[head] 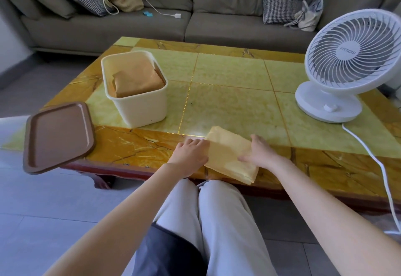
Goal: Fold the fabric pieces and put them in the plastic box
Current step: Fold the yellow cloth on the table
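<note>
1. A yellow-green tiled surface (227, 73) with orange marbled borders stands before a grey sofa (152, 4).
2. A folded yellow fabric piece (227, 145) lies at the near edge of the surface, tilted, one corner overhanging.
3. The left hand (189, 153) rests at its left edge, fingers (196, 142) together and flat, touching the cloth.
4. The right hand (260, 153) lies on its right side, fingers spread slightly, pressing down rather than gripping.
5. The plastic box (138, 106), cream and open, sits far left with folded orange fabric (136, 78) inside.
6. A brown lid (57, 135) overhangs the left corner; a white fan (347, 62) stands right.
</note>
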Demonstrator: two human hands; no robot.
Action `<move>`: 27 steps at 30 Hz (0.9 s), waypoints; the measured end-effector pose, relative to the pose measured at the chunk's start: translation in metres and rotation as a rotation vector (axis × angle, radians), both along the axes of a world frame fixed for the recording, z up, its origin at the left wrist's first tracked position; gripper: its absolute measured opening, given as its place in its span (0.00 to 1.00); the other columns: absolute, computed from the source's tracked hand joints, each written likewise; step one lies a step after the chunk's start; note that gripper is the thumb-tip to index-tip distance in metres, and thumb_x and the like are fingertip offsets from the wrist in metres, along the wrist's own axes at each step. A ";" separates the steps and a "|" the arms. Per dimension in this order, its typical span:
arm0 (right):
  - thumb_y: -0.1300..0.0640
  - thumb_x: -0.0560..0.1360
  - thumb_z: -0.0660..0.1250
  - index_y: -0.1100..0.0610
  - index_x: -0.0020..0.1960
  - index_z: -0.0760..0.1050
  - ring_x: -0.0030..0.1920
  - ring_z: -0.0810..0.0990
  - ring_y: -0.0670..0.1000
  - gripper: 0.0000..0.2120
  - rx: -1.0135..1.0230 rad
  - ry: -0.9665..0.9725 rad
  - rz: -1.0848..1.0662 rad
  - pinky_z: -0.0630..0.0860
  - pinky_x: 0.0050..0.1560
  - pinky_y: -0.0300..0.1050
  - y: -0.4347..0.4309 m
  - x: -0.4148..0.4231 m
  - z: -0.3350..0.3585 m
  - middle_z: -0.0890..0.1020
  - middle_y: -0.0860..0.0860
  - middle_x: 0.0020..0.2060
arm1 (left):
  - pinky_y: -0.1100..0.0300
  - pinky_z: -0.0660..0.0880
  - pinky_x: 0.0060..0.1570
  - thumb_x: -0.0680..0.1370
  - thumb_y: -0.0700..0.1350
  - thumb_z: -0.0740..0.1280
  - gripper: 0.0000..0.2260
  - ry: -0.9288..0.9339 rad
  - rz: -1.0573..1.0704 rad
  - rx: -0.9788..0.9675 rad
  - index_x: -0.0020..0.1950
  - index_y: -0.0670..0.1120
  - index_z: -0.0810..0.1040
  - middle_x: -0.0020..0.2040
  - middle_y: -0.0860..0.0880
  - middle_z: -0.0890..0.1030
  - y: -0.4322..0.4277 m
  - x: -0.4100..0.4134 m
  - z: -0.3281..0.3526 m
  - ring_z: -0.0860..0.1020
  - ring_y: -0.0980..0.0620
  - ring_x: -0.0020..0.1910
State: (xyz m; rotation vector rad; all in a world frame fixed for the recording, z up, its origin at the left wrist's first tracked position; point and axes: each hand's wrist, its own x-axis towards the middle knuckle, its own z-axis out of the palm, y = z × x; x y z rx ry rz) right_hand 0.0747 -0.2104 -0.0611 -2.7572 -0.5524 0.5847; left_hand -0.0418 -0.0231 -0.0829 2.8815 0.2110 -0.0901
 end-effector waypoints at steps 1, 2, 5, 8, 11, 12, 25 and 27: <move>0.43 0.70 0.72 0.62 0.76 0.51 0.72 0.61 0.58 0.46 -0.058 -0.002 0.025 0.63 0.70 0.51 0.003 0.000 -0.001 0.60 0.58 0.73 | 0.52 0.62 0.63 0.80 0.51 0.57 0.20 0.000 0.012 0.009 0.72 0.51 0.61 0.70 0.51 0.67 0.002 -0.003 0.000 0.64 0.48 0.68; 0.41 0.68 0.72 0.61 0.75 0.52 0.71 0.63 0.58 0.47 -0.107 -0.013 0.037 0.64 0.69 0.51 0.006 0.001 0.000 0.61 0.58 0.72 | 0.52 0.62 0.63 0.80 0.51 0.56 0.20 0.000 0.032 0.025 0.72 0.51 0.60 0.69 0.51 0.67 0.004 -0.006 -0.001 0.64 0.48 0.67; 0.40 0.65 0.74 0.61 0.73 0.58 0.67 0.69 0.57 0.47 -0.151 0.051 0.019 0.71 0.63 0.49 0.010 0.002 0.004 0.65 0.57 0.70 | 0.53 0.63 0.61 0.81 0.53 0.53 0.19 -0.012 0.098 0.106 0.71 0.50 0.62 0.67 0.50 0.68 0.011 -0.015 -0.004 0.66 0.48 0.65; 0.42 0.66 0.74 0.61 0.66 0.66 0.53 0.75 0.53 0.37 -0.158 0.115 0.005 0.73 0.48 0.44 0.014 0.000 0.007 0.75 0.54 0.56 | 0.53 0.64 0.60 0.82 0.54 0.50 0.18 -0.050 0.115 0.145 0.70 0.50 0.64 0.67 0.51 0.67 0.017 -0.023 -0.007 0.66 0.49 0.64; 0.43 0.71 0.70 0.61 0.59 0.72 0.48 0.78 0.53 0.26 -0.180 0.084 0.035 0.73 0.44 0.43 0.018 -0.004 0.010 0.78 0.53 0.49 | 0.54 0.65 0.60 0.83 0.50 0.48 0.17 -0.050 0.062 0.176 0.71 0.50 0.62 0.69 0.50 0.65 0.019 -0.027 -0.009 0.65 0.48 0.65; 0.44 0.72 0.69 0.60 0.57 0.73 0.49 0.78 0.54 0.22 -0.179 0.071 0.041 0.73 0.46 0.44 0.019 -0.005 0.012 0.79 0.53 0.49 | 0.54 0.65 0.60 0.83 0.49 0.48 0.17 -0.040 0.049 0.178 0.71 0.50 0.62 0.69 0.50 0.65 0.020 -0.027 -0.008 0.65 0.48 0.65; 0.54 0.79 0.60 0.57 0.55 0.74 0.46 0.79 0.56 0.09 0.057 -0.347 0.124 0.78 0.46 0.50 0.052 -0.027 0.079 0.81 0.55 0.48 | 0.50 0.62 0.64 0.77 0.39 0.58 0.25 -0.377 0.430 0.094 0.73 0.45 0.57 0.73 0.43 0.57 0.079 -0.009 0.085 0.60 0.42 0.68; 0.54 0.80 0.59 0.57 0.54 0.74 0.45 0.79 0.56 0.09 0.085 -0.393 0.123 0.77 0.42 0.49 0.057 -0.029 0.087 0.81 0.54 0.47 | 0.51 0.62 0.65 0.77 0.41 0.59 0.26 -0.272 0.469 0.127 0.74 0.44 0.55 0.72 0.43 0.59 0.087 -0.009 0.087 0.61 0.42 0.68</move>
